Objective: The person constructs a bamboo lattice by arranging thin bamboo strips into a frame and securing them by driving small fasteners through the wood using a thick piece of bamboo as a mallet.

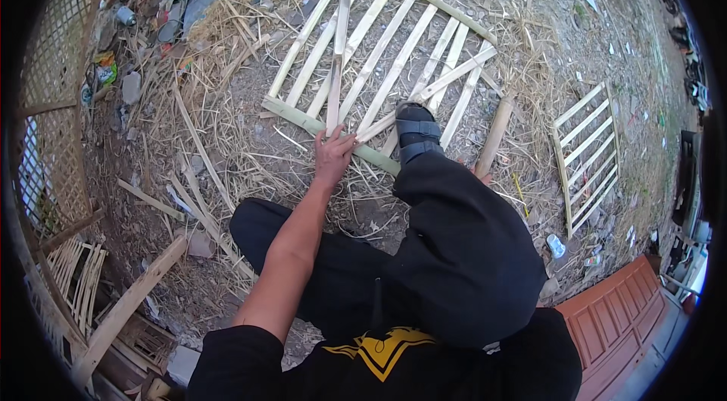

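Note:
A bamboo frame (390, 68) of pale slats between two rails lies flat on the ground ahead of me. My left hand (333, 156) is at its near rail (297, 116), fingers closed around the lower end of a slanting bamboo slat (334, 94). Another diagonal slat (459, 74) crosses the uprights and runs down toward the same fingers. My sandalled foot (418, 130) presses on the frame near that slat. Mostly hidden behind my raised knee, my right hand (487, 178) shows only a little, at the lower end of a thick round wooden stick (497, 132).
A smaller slatted panel (589, 155) lies at the right. Loose bamboo strips (201, 145) and dry shavings litter the ground. A lattice screen (57, 60) stands at the left, above a long plank (132, 302). Lower right is a reddish-brown panelled door (617, 318).

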Motion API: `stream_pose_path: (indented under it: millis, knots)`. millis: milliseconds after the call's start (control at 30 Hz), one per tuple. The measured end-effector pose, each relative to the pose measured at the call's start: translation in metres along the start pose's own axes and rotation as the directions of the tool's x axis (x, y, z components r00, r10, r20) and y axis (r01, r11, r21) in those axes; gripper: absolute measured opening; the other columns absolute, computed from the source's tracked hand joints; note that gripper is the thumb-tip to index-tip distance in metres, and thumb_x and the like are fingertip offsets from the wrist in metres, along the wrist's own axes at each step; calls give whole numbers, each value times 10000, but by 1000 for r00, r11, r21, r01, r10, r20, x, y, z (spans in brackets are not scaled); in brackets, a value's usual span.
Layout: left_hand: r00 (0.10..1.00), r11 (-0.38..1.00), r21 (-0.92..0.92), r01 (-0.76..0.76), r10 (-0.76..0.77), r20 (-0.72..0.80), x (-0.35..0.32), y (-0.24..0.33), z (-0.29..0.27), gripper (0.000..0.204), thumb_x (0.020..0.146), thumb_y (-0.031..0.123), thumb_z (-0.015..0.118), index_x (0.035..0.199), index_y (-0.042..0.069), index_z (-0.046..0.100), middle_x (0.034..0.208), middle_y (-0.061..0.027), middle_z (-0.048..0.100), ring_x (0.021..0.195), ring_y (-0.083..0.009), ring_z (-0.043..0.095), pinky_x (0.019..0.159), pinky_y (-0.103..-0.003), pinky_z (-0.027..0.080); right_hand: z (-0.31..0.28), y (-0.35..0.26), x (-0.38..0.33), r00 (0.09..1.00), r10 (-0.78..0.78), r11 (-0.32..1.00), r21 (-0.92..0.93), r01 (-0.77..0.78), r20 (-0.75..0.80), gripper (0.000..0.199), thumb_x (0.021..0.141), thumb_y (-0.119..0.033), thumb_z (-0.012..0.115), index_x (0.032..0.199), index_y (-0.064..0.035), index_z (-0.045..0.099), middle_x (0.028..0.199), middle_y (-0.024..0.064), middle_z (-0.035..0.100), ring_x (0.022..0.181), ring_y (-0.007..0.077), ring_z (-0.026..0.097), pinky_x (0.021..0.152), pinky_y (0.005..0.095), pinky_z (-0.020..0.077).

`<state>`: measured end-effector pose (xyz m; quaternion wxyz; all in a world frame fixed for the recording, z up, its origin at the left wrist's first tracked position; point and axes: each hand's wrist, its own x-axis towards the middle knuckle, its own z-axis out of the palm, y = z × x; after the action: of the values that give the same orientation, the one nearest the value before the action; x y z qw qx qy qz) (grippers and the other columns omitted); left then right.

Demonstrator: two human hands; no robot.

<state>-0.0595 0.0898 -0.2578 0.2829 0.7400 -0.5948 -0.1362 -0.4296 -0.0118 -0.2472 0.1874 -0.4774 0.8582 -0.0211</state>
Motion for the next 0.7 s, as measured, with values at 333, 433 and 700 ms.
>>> stream_pose_path:
  millis: [333, 433, 700]
  knots:
    - [1000, 1000, -20, 2, -2, -12, 1, 8, 6, 119, 870, 174, 750, 987, 156, 739, 1152, 38, 735, 1298, -221, 578, 1110, -516, 253, -1, 4, 38, 997, 12, 1000, -13, -13, -75, 520, 933, -481, 655, 1152, -24, 536, 842, 248, 672, 770, 380, 676, 674, 490, 502]
    - [997, 997, -16, 71, -71, -8, -10, 6, -3, 123, 862, 172, 758, 981, 165, 730, 1158, 62, 727, 1302, -195, 576, 1070, -520, 247, 5, -4, 43, 998, -22, 999, -25, 21, -53, 509, 931, -465, 665, 1151, -23, 541, 830, 237, 668, 755, 361, 670, 663, 477, 499]
    - [995, 994, -53, 100, -101, -19, -4, 14, -5, 130, 840, 143, 772, 962, 155, 729, 1152, 47, 724, 1291, -188, 582, 1038, -476, 250, -8, -9, 62, 994, -77, 997, -16, 76, -71, 480, 925, -422, 694, 1148, -20, 555, 796, 207, 659, 715, 311, 655, 634, 444, 490]
